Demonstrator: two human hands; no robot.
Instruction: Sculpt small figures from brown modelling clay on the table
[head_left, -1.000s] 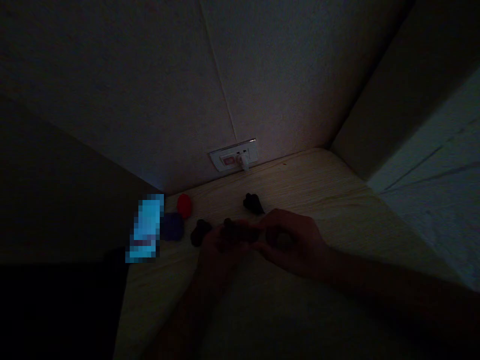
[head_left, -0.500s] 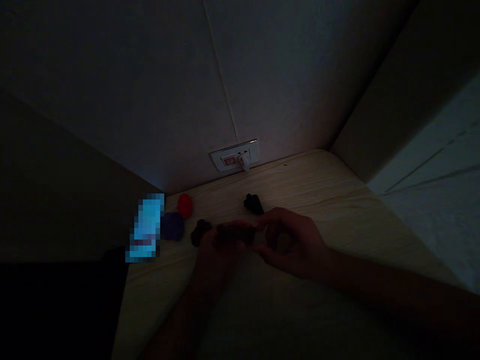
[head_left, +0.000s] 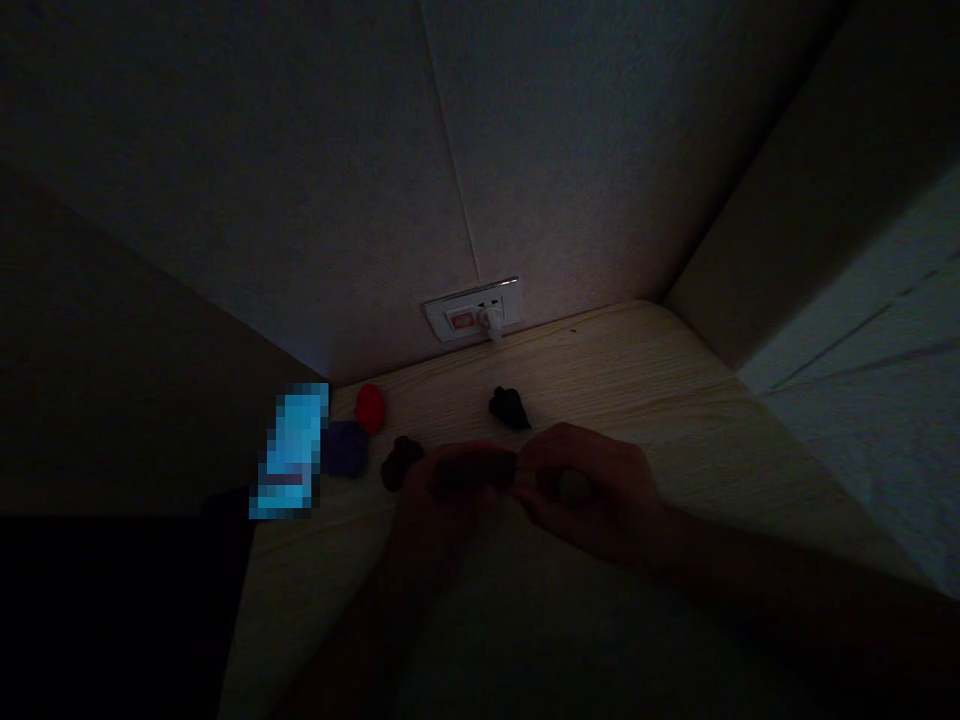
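Observation:
In dim light my left hand is closed around a dark, clay-like lump, whose details are lost in shadow. My right hand has thumb and forefinger pinched at the right end of that lump. Just left of my left hand lies another dark brown lump. A black lump sits on the wooden surface, beyond my right fingertips. Farther left, a red lump rests against a purple-blue lump.
A lit, blurred-out screen stands at the left edge of the pale wooden tabletop. Behind it, the wall carries a socket plate with a red switch and a white plug. A light panel borders the right side.
My right thumb and forefinger have drawn closer together at the lump's right end. The view has shifted slightly; the lumps on the table lie where they were.

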